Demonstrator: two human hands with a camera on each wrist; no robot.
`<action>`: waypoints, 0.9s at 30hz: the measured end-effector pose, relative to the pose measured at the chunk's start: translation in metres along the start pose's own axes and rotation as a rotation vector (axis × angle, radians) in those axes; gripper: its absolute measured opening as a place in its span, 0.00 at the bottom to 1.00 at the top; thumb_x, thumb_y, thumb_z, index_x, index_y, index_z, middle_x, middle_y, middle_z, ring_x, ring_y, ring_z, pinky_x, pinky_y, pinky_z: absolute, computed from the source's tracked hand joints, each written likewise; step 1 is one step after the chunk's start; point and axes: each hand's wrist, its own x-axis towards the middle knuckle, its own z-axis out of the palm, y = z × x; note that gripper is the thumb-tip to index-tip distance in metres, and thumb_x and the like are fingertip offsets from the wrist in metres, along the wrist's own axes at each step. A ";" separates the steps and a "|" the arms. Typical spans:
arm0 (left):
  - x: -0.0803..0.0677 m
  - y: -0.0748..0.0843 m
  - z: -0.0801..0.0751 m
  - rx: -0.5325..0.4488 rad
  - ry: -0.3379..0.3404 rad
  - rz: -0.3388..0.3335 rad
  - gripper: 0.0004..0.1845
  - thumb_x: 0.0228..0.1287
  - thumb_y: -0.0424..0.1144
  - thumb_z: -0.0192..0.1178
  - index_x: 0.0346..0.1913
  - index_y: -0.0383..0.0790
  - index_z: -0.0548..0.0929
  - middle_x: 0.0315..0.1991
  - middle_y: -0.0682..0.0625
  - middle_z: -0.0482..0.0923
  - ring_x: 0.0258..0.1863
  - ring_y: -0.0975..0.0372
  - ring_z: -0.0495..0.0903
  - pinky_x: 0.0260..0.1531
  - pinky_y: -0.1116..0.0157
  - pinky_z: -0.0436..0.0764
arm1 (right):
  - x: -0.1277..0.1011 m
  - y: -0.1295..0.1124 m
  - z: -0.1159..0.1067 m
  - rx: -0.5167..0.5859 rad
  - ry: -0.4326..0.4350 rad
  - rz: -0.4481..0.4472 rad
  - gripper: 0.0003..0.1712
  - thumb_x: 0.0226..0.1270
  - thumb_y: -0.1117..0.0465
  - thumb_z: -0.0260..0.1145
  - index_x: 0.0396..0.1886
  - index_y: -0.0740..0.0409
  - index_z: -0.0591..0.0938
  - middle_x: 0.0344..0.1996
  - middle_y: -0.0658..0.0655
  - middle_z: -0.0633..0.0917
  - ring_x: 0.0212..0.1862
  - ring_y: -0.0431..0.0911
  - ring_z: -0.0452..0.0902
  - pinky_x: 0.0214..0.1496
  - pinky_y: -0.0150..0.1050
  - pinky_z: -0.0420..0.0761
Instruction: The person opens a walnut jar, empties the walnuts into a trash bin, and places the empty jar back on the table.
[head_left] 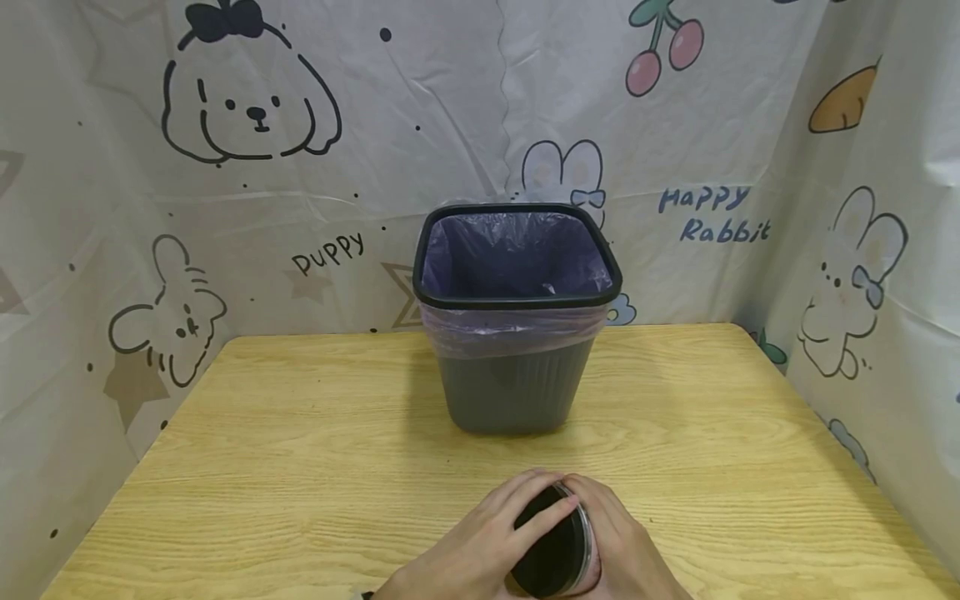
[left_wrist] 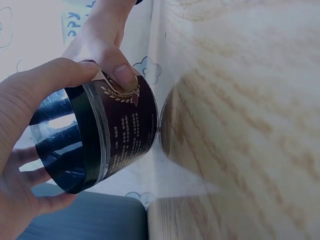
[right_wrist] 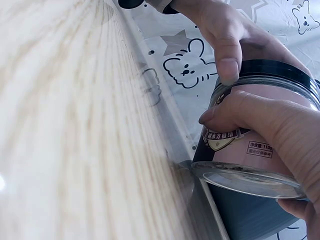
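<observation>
I am looking at a makeshift recording booth rather than a lived-in room: a light wooden worktop (head_left: 300, 467) boxed in from 9 to 3 o'clock by creased cartoon-print sheeting (head_left: 247, 117) with puppies, rabbits and cherries, and a lined grey waste bin (head_left: 516, 317) at 12 o'clock.

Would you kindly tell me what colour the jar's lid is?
Black, clearest in the left wrist view: the clear plastic jar's lid.
</observation>
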 end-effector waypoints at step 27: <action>0.000 -0.001 0.003 0.009 0.028 0.022 0.54 0.50 0.62 0.69 0.76 0.44 0.54 0.72 0.46 0.55 0.70 0.58 0.57 0.66 0.59 0.64 | 0.000 0.000 0.000 -0.003 0.008 -0.002 0.66 0.34 0.31 0.78 0.68 0.65 0.66 0.59 0.61 0.74 0.58 0.52 0.72 0.48 0.50 0.81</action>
